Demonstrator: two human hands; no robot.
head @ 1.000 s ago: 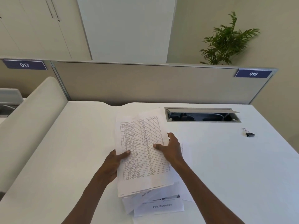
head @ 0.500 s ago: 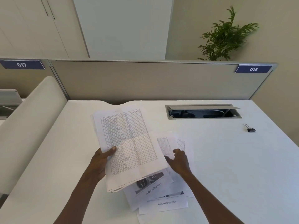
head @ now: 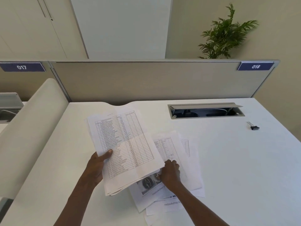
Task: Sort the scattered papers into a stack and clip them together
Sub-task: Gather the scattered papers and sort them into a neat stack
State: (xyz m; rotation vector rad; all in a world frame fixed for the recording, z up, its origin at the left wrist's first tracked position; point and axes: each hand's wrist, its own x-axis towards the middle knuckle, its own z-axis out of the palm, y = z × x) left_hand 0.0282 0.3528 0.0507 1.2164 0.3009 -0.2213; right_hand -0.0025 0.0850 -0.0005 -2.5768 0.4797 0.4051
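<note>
Black binder clip (head: 253, 127) apart from papers (head: 187, 168).

An office: numbered partition panels (head: 162, 79), a white desk (head: 228, 160) with cable hatch (head: 206, 110).

Two bare forearms rise from the bottom edge of the view — no sleeves, cuffs or gloves on either. The left hand (head: 97, 167) and the right hand (head: 171, 173) are bare too, with no ring visible on the fingers that show and no watch or band at either wrist. The left thumb carries a short, plain nail. Both arms are slender and run long and straight — nothing above the forearms enters the view.
</note>
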